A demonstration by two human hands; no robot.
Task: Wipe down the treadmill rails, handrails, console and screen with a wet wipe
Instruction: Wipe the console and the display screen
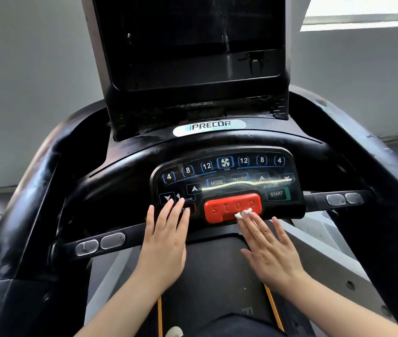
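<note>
The black treadmill console [130, 164] fills the view, with a button panel [227, 176] and a red stop button [232, 207] at its lower middle. Above stands the dark screen [188, 45], streaked with marks. My right hand [268, 249] lies flat with straight fingers, pressing a small white wet wipe [243, 213] onto the stop button's lower right edge. My left hand [166, 242] rests flat with straight fingers on the panel's lower left edge, holding nothing. The left handrail [23, 203] and right handrail [368, 152] curve away at both sides.
A crossbar carries silver grip sensors at the left [100, 243] and right [343, 198]. Below lie the dark running belt [212, 283] and grey side rails [326, 259]. Grey walls and a bright window [363, 10] are behind.
</note>
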